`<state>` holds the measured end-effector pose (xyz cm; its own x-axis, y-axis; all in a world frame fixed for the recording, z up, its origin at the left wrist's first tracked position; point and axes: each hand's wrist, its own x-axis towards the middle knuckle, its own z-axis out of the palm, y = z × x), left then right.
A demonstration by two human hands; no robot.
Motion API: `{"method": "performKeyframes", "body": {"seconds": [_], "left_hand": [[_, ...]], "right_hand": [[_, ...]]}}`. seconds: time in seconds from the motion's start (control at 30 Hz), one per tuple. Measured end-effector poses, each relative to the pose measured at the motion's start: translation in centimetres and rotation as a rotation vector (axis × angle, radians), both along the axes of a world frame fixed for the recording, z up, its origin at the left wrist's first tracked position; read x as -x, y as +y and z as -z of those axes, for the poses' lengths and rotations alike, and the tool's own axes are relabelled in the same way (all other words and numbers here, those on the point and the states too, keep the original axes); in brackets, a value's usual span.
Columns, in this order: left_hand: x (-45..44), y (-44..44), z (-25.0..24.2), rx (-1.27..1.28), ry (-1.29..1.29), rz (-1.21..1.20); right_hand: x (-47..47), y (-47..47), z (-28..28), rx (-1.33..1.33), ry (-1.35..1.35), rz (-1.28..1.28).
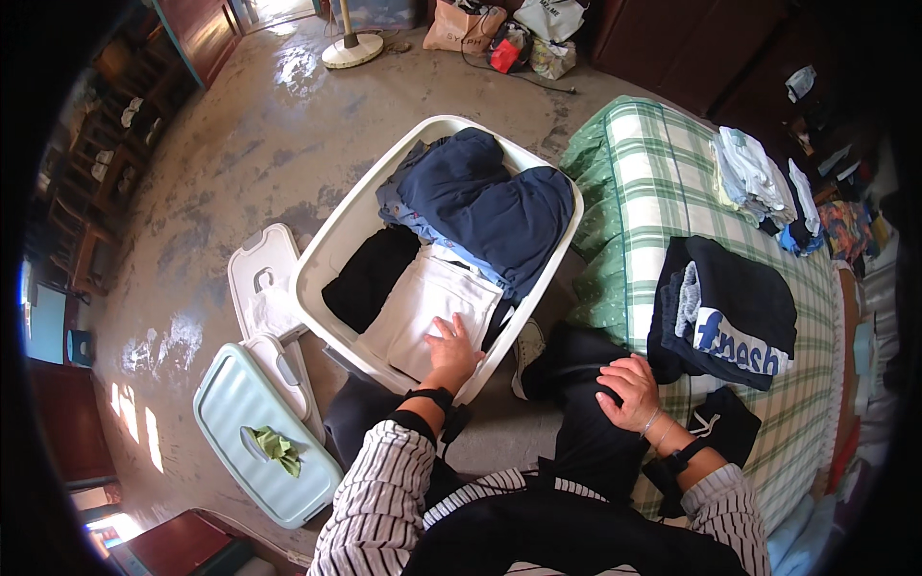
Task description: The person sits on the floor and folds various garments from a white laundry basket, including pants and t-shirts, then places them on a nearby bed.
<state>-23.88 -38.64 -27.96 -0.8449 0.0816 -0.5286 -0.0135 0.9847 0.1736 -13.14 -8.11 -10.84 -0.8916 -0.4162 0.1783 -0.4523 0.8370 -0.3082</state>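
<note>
A white plastic storage bin point(317, 324) stands on the floor before me with folded clothes in it. My left hand point(452, 351) lies spread on a folded white garment point(425, 306) at the bin's near end. Left of that garment is a black folded garment point(372, 277). Dark navy clothing point(482, 201) is heaped over a blue garment at the far end. My right hand point(629, 392) rests on my knee with its fingers loosely spread, holding nothing. Beside it, on the bed point(645, 209), sits a stack of dark folded clothes point(742, 295), the top one bearing printed letters.
Storage-bin lids, one white point(248, 259) and one pale green point(252, 432) with a green cloth point(276, 450) on it, lie left of the bin. More folded clothes point(753, 169) sit farther up the bed. Bags point(468, 29) and a round stand base point(353, 50) are at the back.
</note>
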Motion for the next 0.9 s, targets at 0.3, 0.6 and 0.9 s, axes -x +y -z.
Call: {"method": "performKeyframes", "body": {"seconds": [0.3,0.6,0.9], "left_hand": [[2.0,-1.7,2.6,0.016,0.017,0.020],[2.6,-8.9,2.9,-1.024,0.318,-0.992],[0.8,-14.4,-4.2,-1.803,-0.040,-1.282]], "right_hand": [[1.2,0.2,1.0,0.163,0.017,0.134],[1.0,0.0,1.2,0.180,0.073,0.163],[0.5,0.0,1.4,0.204,0.045,0.215]]}}
